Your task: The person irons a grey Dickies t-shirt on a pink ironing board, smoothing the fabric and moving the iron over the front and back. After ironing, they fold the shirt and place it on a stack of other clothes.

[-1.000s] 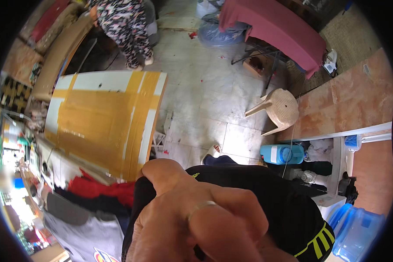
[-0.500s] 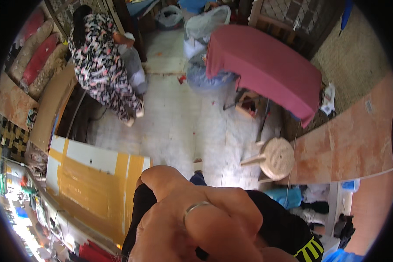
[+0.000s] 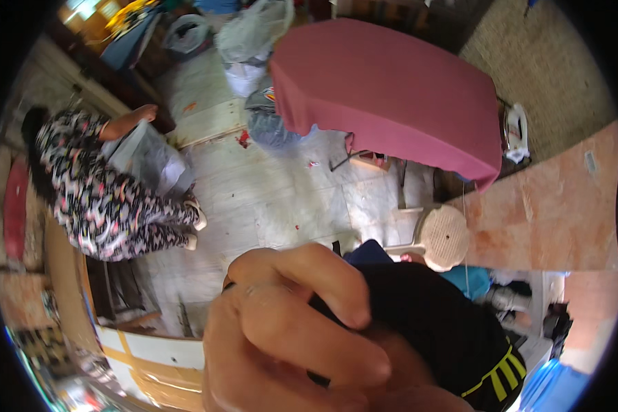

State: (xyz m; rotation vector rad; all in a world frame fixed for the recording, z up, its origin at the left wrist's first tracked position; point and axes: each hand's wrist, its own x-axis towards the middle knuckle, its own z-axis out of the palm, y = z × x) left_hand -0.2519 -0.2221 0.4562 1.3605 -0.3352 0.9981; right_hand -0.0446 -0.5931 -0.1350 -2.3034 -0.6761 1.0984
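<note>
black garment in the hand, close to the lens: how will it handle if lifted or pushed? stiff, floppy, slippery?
Probably floppy: the black garment bunches and folds around the hand rather than keeping a shape. Likely light for its bulk, since the fingers curl over its edge in a loose-looking grip. The yellow-striped part looks like smooth sports fabric, so it might slide; hard to tell through the blur.

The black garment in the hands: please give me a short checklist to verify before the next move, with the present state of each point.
1. Grip on the black garment: ok, fingers curl over its edge.
2. Which hand holds it: cannot tell, only one close, blurred hand shows.
3. Garment free of the beige plastic stool: cannot tell, they overlap in this view.
4. Person in patterned clothes away from the hands: ok, apart at the left.
5. Garment fully visible: not ok, the hand hides part.
</note>
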